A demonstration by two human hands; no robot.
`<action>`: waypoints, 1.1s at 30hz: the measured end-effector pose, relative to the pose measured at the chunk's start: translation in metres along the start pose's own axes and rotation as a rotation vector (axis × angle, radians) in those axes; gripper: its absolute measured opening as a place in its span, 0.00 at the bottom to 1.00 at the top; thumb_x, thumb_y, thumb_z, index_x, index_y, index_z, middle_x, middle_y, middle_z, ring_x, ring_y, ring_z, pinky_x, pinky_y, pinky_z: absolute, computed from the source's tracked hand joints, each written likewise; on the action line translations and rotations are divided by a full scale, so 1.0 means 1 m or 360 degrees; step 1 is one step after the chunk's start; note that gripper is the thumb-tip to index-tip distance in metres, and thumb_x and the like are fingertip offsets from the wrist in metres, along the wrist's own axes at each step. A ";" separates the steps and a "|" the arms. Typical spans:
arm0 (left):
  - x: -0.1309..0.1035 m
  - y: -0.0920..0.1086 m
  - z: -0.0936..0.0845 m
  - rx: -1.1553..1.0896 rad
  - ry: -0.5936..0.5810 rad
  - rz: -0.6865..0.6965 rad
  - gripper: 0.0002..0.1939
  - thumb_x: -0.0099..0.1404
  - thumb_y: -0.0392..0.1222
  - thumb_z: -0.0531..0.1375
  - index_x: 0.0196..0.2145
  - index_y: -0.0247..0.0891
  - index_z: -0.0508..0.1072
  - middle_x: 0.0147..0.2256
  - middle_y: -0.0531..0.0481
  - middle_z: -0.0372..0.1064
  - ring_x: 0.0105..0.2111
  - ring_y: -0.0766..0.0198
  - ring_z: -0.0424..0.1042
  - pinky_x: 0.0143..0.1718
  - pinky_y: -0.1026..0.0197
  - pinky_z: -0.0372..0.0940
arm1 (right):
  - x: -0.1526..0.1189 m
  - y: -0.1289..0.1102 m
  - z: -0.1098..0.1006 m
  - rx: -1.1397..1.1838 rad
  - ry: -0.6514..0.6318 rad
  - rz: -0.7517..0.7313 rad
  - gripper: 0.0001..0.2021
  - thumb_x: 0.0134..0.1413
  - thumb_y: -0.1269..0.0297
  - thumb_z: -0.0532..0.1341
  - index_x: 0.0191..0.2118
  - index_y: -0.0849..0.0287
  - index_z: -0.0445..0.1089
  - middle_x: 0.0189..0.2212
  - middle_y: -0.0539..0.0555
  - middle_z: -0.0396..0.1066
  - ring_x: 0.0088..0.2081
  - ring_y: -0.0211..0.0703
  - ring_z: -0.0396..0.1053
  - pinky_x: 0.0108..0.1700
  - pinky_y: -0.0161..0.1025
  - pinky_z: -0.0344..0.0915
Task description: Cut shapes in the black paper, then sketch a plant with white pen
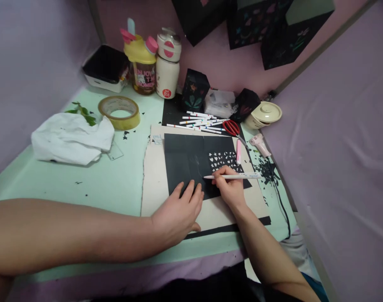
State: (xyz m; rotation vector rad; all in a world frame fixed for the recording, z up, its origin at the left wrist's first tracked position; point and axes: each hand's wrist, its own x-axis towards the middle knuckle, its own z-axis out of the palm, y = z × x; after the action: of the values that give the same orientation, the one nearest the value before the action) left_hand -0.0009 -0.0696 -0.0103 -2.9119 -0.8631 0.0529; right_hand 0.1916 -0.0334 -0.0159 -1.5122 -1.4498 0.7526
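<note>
A sheet of black paper (pixel 182 161) lies on a pale board (pixel 155 180), with a faint light line drawn near its middle. Small cut-out stars, hearts and other shapes show pale on the paper's right part. My left hand (pixel 182 209) rests flat with fingers spread over the paper's lower edge and the board. In my right hand (pixel 231 188) is a white pen (pixel 238 176), held almost level, its tip pointing left close to the drawn line. Whether the tip touches the paper I cannot tell. Just above that hand lies a pink capped pen (pixel 238 152).
Red-handled scissors (pixel 231 127) and several white markers (pixel 197 122) lie behind the paper. Farther back stand a white bottle (pixel 168 71) and a yellow-lidded cup (pixel 143 69). A tape roll (pixel 128 121) and white cloth (pixel 68 140) are leftward; black scraps (pixel 267 171) lie rightward.
</note>
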 end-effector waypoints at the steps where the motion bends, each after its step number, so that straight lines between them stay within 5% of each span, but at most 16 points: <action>1: 0.000 0.001 -0.001 -0.0002 -0.0019 -0.0001 0.38 0.68 0.62 0.54 0.63 0.29 0.63 0.63 0.32 0.58 0.63 0.39 0.58 0.58 0.41 0.63 | 0.000 0.001 0.000 0.0009 0.0008 0.0011 0.07 0.50 0.67 0.59 0.23 0.57 0.67 0.18 0.46 0.67 0.22 0.37 0.63 0.28 0.35 0.60; 10: 0.003 0.001 -0.007 -0.0005 -0.0141 0.0009 0.36 0.69 0.60 0.54 0.64 0.29 0.61 0.64 0.32 0.55 0.63 0.39 0.57 0.58 0.40 0.63 | 0.002 0.005 -0.001 -0.0019 -0.0002 -0.0016 0.06 0.44 0.70 0.57 0.21 0.56 0.66 0.16 0.45 0.64 0.21 0.37 0.61 0.25 0.34 0.58; 33: 0.001 0.002 -0.008 0.0006 -0.0141 0.0017 0.37 0.69 0.60 0.54 0.64 0.28 0.61 0.63 0.31 0.56 0.63 0.38 0.57 0.58 0.40 0.63 | 0.002 0.003 -0.002 -0.0064 -0.0058 -0.0077 0.07 0.46 0.70 0.56 0.20 0.56 0.64 0.17 0.45 0.64 0.22 0.37 0.61 0.26 0.35 0.57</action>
State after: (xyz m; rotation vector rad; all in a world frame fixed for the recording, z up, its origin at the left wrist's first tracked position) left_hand 0.0013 -0.0710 -0.0029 -2.9303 -0.8588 0.1859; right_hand 0.1949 -0.0321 -0.0176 -1.4951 -1.5313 0.7290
